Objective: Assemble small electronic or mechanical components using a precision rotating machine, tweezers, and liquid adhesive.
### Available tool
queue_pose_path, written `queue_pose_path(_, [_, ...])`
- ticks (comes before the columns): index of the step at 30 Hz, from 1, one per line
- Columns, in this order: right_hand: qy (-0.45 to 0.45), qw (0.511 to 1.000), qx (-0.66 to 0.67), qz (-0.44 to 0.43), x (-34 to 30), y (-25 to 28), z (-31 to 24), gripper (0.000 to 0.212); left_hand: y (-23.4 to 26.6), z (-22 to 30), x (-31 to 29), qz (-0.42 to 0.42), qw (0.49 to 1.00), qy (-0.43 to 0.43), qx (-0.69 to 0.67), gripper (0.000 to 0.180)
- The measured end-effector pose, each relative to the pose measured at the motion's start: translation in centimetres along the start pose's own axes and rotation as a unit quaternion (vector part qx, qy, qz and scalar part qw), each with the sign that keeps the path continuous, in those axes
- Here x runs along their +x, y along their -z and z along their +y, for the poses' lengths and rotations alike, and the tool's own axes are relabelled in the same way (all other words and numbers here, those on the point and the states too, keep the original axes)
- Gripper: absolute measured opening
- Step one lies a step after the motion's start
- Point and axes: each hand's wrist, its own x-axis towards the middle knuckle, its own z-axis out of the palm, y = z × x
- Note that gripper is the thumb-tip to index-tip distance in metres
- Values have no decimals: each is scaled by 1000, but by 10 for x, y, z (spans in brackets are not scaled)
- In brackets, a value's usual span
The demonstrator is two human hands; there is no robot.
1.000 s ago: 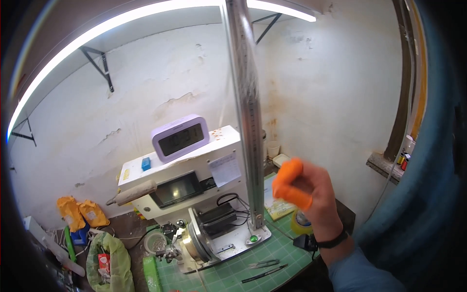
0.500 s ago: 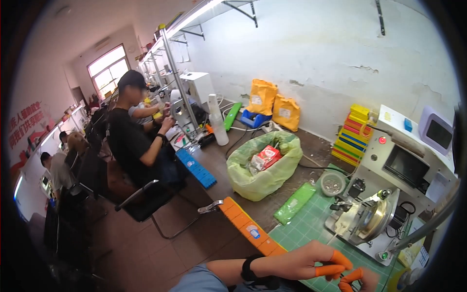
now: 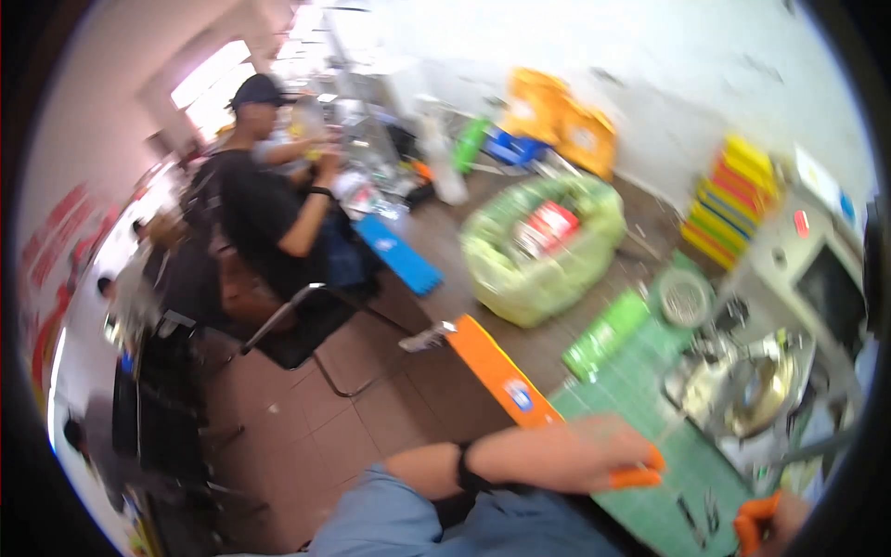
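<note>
Orange finger covers show on both hands, and the view is smeared by motion. My left hand (image 3: 594,457) hangs over the near edge of the green cutting mat (image 3: 640,408), a black band on its wrist. Its fingertips are bent close to each other; whether anything is between them is too blurred to tell. At the lower right, my right hand (image 3: 780,520) is partly cut off, its covered fingers curled, with any held item hidden. Between the hands, small dark slim pieces (image 3: 698,515) lie on the mat.
A grey machine with a round metal part (image 3: 766,395) stands right. Near it are a round dish (image 3: 685,299) and a green packet (image 3: 608,334). A bag-lined bin (image 3: 543,288), an orange strip (image 3: 501,371) and stacked coloured trays (image 3: 729,204) lie beyond. A seated co-worker (image 3: 269,186) is left.
The view has swung and blurred, so the bench sits differently in it. My hands, close together before, are now apart, the right one farther right. The dark pieces between them now show on the mat.
</note>
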Motion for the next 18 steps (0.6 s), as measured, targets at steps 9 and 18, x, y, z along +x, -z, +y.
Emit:
queue_pose_path(9, [-70,977,25,198,110,-36,87,9,83,37,47,-9,934,73,349,33])
queue_pose_path(18, [-24,890,393,229,135,-86,117,13,8,-44,143,37,959,-134,246,29])
